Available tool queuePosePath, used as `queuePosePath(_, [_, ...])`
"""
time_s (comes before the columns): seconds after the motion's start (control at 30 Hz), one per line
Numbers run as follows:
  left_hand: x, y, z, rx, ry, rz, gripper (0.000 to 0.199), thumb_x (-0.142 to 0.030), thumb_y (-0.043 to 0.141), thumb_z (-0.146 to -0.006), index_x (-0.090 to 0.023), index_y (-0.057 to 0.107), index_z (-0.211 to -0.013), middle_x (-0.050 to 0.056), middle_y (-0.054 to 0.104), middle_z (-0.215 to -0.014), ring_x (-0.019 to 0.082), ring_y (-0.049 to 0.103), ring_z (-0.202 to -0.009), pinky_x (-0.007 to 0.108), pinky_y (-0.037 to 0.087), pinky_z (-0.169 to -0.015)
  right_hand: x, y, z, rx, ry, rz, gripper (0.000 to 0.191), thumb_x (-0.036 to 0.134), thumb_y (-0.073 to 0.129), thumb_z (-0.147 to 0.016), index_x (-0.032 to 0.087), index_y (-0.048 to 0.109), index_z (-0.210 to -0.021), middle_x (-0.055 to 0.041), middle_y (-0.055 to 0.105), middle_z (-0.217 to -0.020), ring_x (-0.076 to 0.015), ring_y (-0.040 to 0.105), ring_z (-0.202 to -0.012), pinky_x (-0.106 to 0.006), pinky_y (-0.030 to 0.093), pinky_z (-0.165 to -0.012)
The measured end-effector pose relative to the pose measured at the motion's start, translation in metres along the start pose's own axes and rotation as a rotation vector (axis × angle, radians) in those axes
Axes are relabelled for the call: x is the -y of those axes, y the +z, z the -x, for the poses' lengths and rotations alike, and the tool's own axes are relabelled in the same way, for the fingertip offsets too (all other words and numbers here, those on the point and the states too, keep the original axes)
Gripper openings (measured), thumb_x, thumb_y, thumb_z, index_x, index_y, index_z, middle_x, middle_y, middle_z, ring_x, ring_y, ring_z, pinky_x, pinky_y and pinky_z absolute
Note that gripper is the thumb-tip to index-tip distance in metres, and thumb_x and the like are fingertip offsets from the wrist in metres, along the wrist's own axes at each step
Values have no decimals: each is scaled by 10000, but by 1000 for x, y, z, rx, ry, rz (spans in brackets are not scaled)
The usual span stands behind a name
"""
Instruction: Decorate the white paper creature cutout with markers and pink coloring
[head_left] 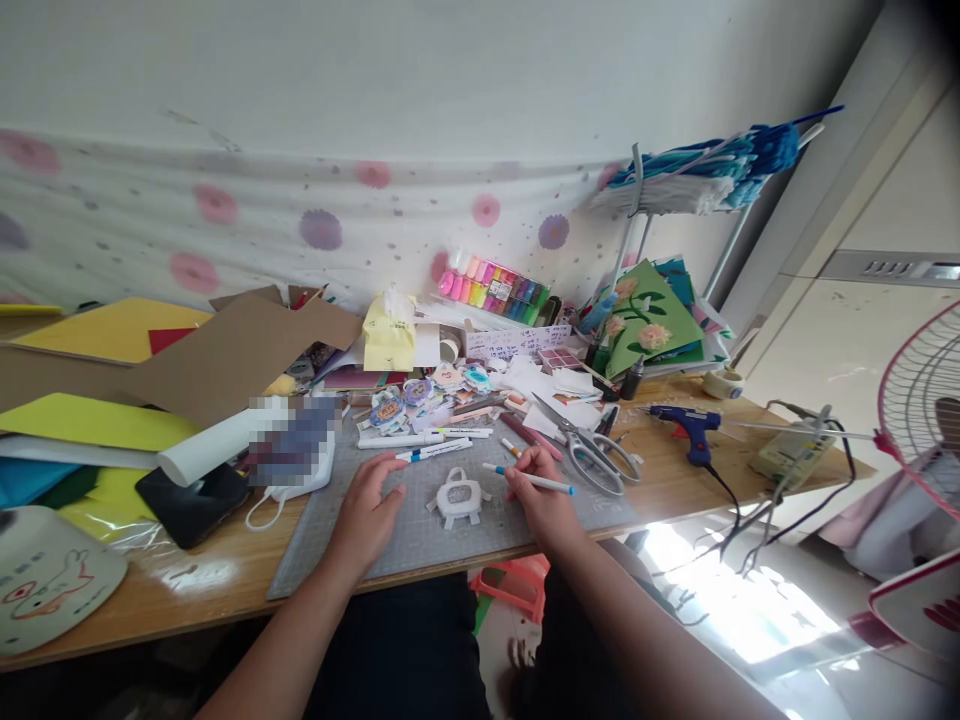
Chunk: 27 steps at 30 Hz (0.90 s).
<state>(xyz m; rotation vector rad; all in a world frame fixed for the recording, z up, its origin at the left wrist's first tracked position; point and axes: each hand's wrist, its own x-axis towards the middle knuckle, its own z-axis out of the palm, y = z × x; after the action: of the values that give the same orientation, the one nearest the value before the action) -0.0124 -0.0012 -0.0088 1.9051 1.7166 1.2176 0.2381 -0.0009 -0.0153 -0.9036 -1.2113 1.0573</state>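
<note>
My right hand (pixel 541 495) pinches a white marker (pixel 541 482) with a blue end, its tip pointing left over the cutting mat (pixel 416 545). A small white shape with a handle-like loop and stubby legs, like a paper cutout (pixel 458 500), lies flat on the mat between my hands. My left hand (pixel 369 505) rests on the mat with thumb and fingers apart. Its fingertips are beside a blue-capped marker (pixel 442 449); whether they touch it I cannot tell. Another marker (pixel 401 440) lies just behind, and an orange-banded pen (pixel 512 448) lies near my right hand.
Large scissors (pixel 589 445) lie right of the mat's middle. A blue glue gun (pixel 691 425) with a cord is farther right. Decorated cutouts (pixel 388 411), paper scraps and a colourful marker set (pixel 499 290) crowd the back. Cardboard (pixel 232 360) and a cap (pixel 56 580) lie left.
</note>
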Motion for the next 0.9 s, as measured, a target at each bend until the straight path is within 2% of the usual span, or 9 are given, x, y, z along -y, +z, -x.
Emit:
queuePosePath(0.13, [1,0,0,-17,5,-1,287,-310,486,-794,-223,639,-1021,93,564,-1269,283,510,-1217,487,375,-1056,5,1,1,34,-25,39,255,379,666,-796,241,453,-775,75,490,-601,-129,463,-532,-251,370,-532])
queuePosePath(0.27, [0,-1,0,-26,5,-6,273,-294,479,-795,-219,642,-1002,97,572,-1262,280,522,-1203,490,384,-1046,9,-1,2,57,-33,59,221,395,672,-793,222,534,-797,45,528,-674,-135,499,-588,-258,399,-564])
queuePosePath(0.47, [-4,-2,3,-7,-5,-5,272,-272,467,-795,-200,634,-998,104,568,-1268,264,513,-1207,468,363,-1065,1,-7,6,61,-3,44,279,439,630,-824,212,663,-983,-12,638,-790,-175,583,-708,-303,467,-677])
queuePosePath(0.63, [-7,-3,7,32,14,-24,259,-281,497,-790,-200,641,-989,100,587,-1238,270,530,-1182,465,383,-1044,5,-8,13,42,11,69,294,420,641,-832,220,701,-1038,-28,664,-848,-179,590,-728,-332,468,-765])
queuePosePath(0.9, [-17,-4,17,112,115,-93,278,-328,585,-778,-229,648,-1030,85,632,-1198,304,537,-1172,508,403,-1010,8,-7,17,41,27,22,259,393,668,-831,244,718,-1037,-9,643,-723,-227,621,-872,-343,443,-827])
